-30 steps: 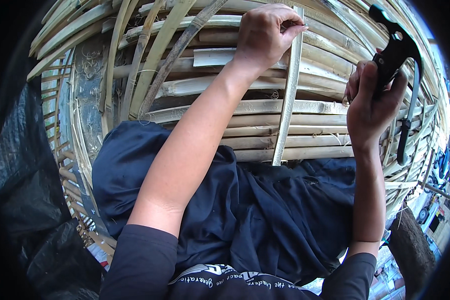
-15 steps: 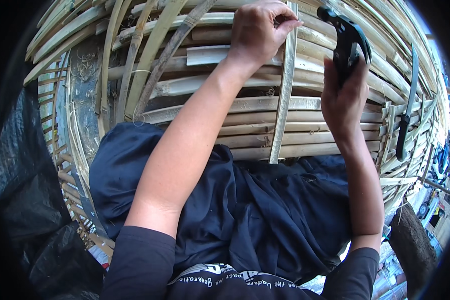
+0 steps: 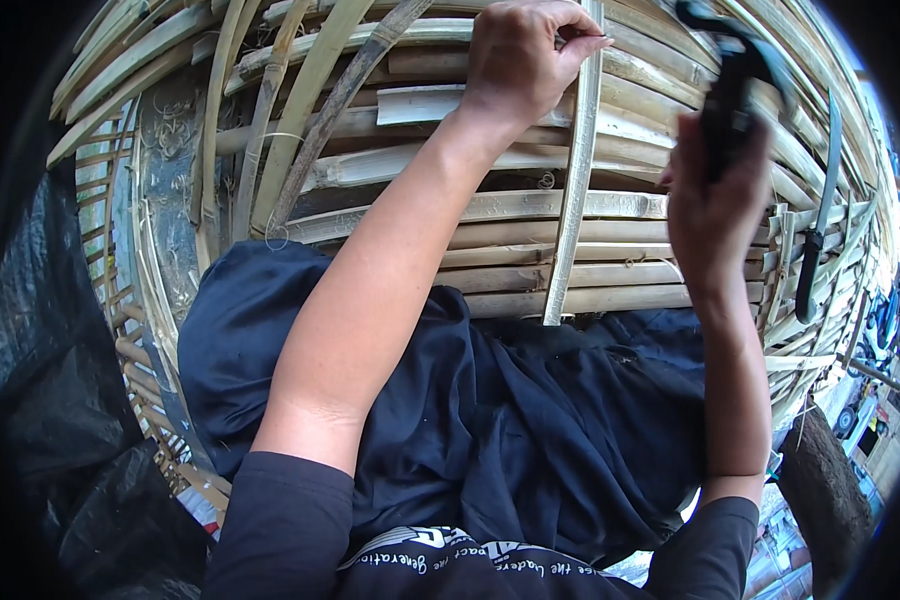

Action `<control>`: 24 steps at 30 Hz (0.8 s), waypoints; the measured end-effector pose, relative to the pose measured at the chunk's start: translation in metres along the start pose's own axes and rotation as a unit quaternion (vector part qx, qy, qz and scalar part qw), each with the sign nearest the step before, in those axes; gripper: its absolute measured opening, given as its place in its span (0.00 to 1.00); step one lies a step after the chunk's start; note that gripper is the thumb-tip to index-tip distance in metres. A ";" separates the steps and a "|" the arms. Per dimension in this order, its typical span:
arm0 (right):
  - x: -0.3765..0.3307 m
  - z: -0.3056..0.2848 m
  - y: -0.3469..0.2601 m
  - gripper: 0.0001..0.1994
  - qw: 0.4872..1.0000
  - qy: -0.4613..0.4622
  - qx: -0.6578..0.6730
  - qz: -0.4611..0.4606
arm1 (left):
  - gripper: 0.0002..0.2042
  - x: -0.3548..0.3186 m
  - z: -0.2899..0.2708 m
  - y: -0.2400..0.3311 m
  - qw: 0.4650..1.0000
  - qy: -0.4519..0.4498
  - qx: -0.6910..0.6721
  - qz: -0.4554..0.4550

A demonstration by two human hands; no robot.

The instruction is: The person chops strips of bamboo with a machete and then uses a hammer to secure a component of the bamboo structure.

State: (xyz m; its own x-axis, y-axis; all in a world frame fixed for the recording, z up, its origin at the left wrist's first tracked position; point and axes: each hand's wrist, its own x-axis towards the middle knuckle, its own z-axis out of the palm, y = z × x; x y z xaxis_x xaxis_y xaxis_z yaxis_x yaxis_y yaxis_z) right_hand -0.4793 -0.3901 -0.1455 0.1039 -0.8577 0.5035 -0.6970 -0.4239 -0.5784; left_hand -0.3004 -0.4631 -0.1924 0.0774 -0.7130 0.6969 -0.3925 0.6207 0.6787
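My left hand (image 3: 532, 62) is closed in a pinch over an upright split-bamboo strip (image 3: 576, 180). At its fingertips shows a tiny dark tip, too small to name. The strip crosses over a row of horizontal bamboo slats (image 3: 500, 236). To the right, my right hand (image 3: 718, 205) is wrapped round a black hammer (image 3: 732, 100), blurred by motion. The hammer is held up, apart from the strip and from my left hand.
A long knife (image 3: 820, 220) with a black handle lies on the bamboo at the right. Several loose bamboo poles (image 3: 305, 110) lean at the upper left. Black plastic sheeting (image 3: 60, 400) hangs at the left, and a thick log (image 3: 825, 490) stands at the lower right.
My right hand has swung the hammer to the right, away from the strip. My left hand keeps its pinch at nearly the same spot.
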 end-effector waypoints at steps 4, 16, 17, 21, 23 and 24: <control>0.001 0.005 0.004 0.17 0.995 -0.066 -0.079 -0.005 | 0.04 -0.001 0.001 0.003 0.999 -0.025 0.000 -0.037; 0.005 -0.003 0.015 0.12 0.995 0.034 0.088 0.037 | 0.05 0.001 0.004 0.005 1.000 0.008 -0.015 0.000; 0.004 0.003 0.019 0.11 0.993 0.048 0.109 0.008 | 0.05 0.002 0.005 0.004 1.000 0.002 -0.021 -0.008; 0.007 0.008 0.004 0.10 0.995 -0.100 -0.019 0.022 | 0.05 -0.002 -0.001 -0.002 0.999 -0.006 -0.015 -0.036; 0.006 -0.001 -0.006 0.11 0.991 -0.061 0.102 0.057 | 0.05 0.000 -0.002 0.001 0.999 -0.007 -0.013 -0.037; 0.007 -0.002 -0.010 0.14 0.988 0.000 0.149 0.028 | 0.06 0.000 -0.002 0.002 0.999 -0.009 -0.010 -0.036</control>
State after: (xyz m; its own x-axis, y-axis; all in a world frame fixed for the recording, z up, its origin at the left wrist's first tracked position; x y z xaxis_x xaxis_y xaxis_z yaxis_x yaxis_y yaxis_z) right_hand -0.4733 -0.3916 -0.1350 0.0719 -0.8820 0.4658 -0.4612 -0.4435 -0.7685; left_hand -0.2990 -0.4607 -0.1905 0.0883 -0.7611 0.6426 -0.3674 0.5748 0.7312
